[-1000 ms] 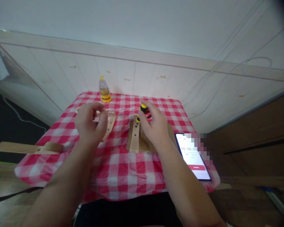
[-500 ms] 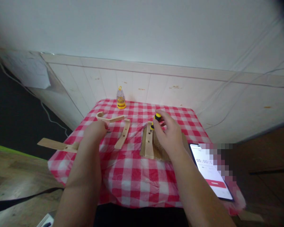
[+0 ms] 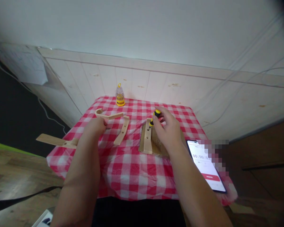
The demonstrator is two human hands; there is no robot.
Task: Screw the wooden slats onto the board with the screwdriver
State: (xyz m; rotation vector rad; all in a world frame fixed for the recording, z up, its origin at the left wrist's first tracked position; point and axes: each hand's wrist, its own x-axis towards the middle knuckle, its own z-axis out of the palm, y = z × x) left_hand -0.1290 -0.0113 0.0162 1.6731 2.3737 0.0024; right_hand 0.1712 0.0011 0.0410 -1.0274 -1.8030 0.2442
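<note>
My right hand [image 3: 168, 124] grips a yellow-and-black screwdriver [image 3: 157, 113], tilted with its tip down at a hole in a pale wooden strip [image 3: 147, 143]. That strip lies on a brown piece of cardboard [image 3: 159, 146]. My left hand [image 3: 98, 126] is closed low over the cloth, its fingertips beside a small dark item [image 3: 108, 128] too small to name. Whatever those fingers hold is hidden. Just behind my left hand lies a curved, hooked wooden piece [image 3: 115, 116]. Between my hands rests a second wooden strip with holes [image 3: 122, 130].
A flat wooden piece [image 3: 50, 140] juts over the table's left edge. At the back stands a clear, yellow-based bit holder [image 3: 120, 96]. A phone showing a timer [image 3: 204, 164] lies at the right edge of the red-and-white checked tablecloth [image 3: 132, 170]. A wall [image 3: 137, 75] rises behind.
The view has shifted slightly, so everything sits a little higher in the picture. Both hands keep nearly the same places, the screwdriver still at the strip's hole.
</note>
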